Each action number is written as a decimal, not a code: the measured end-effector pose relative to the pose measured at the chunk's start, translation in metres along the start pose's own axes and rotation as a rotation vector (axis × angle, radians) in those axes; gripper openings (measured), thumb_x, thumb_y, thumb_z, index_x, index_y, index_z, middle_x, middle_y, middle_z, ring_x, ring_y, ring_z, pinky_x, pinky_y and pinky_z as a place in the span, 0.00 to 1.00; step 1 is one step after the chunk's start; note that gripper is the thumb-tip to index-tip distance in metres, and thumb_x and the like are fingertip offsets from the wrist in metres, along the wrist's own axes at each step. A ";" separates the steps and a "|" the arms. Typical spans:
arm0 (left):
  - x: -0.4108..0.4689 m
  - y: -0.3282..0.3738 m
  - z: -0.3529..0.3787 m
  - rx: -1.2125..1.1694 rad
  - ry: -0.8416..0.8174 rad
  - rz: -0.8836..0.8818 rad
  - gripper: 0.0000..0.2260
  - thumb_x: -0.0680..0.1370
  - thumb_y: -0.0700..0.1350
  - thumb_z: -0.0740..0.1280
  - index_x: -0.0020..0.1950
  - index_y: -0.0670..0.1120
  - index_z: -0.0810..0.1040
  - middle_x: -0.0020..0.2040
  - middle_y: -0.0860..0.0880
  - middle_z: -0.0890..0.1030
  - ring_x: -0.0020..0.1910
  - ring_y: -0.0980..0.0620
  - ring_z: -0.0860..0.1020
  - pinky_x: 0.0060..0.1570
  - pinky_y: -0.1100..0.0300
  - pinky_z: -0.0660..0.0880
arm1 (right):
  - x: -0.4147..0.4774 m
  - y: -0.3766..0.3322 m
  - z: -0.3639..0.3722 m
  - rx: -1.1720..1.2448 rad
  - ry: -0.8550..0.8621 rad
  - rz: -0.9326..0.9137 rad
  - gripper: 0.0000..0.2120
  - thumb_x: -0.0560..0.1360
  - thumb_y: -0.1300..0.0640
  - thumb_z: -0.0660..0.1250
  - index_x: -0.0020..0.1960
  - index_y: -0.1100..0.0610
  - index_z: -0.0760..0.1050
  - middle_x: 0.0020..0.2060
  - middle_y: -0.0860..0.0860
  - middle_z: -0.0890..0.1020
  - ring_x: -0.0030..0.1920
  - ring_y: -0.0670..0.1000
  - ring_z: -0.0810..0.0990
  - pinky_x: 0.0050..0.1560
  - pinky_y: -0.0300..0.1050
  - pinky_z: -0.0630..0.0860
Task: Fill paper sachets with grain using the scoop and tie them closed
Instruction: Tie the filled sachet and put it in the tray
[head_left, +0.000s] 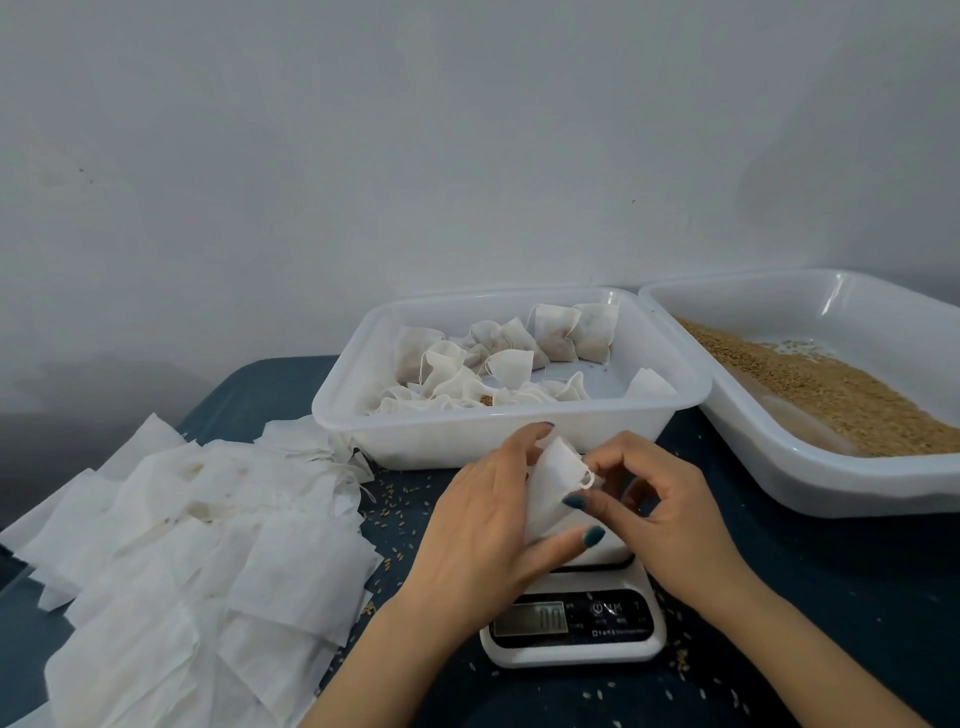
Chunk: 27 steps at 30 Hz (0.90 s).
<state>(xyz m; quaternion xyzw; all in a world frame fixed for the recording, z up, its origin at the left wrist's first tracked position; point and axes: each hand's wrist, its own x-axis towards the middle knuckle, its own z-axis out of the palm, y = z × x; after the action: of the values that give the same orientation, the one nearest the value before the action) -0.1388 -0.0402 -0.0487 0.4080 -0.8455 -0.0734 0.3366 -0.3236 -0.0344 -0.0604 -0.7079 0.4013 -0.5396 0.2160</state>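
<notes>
Above the white digital scale (582, 656), my left hand (483, 530) gripped the white paper sachet (550, 488), my right hand (670, 519) pinching its drawstring (586, 480); tilting it risked spilling the contents.

We log: held sachet (553, 488) thin white paper, matt, fibrous. Flat sachets (208, 561) same paper, creased. Near tray (467, 436) & grain tray (831, 483) white plastic, smooth, glossy. Scale (571, 657) white plastic, glossy black panel. Table cover (831, 597) dk blue, matt. Grain (841, 400) tan, rough.
</notes>
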 end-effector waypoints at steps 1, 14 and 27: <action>0.001 -0.001 0.001 0.006 -0.010 0.007 0.36 0.73 0.66 0.63 0.74 0.47 0.64 0.59 0.56 0.75 0.56 0.59 0.71 0.54 0.68 0.64 | 0.000 0.000 0.000 0.005 -0.003 -0.007 0.08 0.72 0.49 0.73 0.45 0.53 0.81 0.39 0.47 0.80 0.38 0.49 0.78 0.35 0.42 0.74; 0.003 -0.015 0.005 0.022 -0.028 -0.054 0.20 0.72 0.45 0.74 0.61 0.47 0.74 0.52 0.57 0.75 0.51 0.55 0.72 0.46 0.67 0.64 | -0.005 0.004 0.002 -0.264 -0.108 -0.144 0.19 0.71 0.42 0.72 0.57 0.52 0.83 0.52 0.41 0.81 0.48 0.47 0.79 0.41 0.43 0.77; 0.002 -0.017 0.000 0.087 -0.013 -0.060 0.20 0.72 0.52 0.73 0.61 0.50 0.74 0.55 0.56 0.77 0.53 0.56 0.73 0.48 0.65 0.68 | -0.005 0.014 0.000 -0.468 -0.103 -0.257 0.13 0.78 0.48 0.65 0.53 0.54 0.83 0.50 0.43 0.84 0.56 0.46 0.78 0.48 0.47 0.79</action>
<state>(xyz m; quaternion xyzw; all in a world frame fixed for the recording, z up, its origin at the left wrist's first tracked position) -0.1288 -0.0528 -0.0538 0.4470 -0.8374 -0.0491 0.3108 -0.3283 -0.0383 -0.0736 -0.8103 0.4104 -0.4184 -0.0039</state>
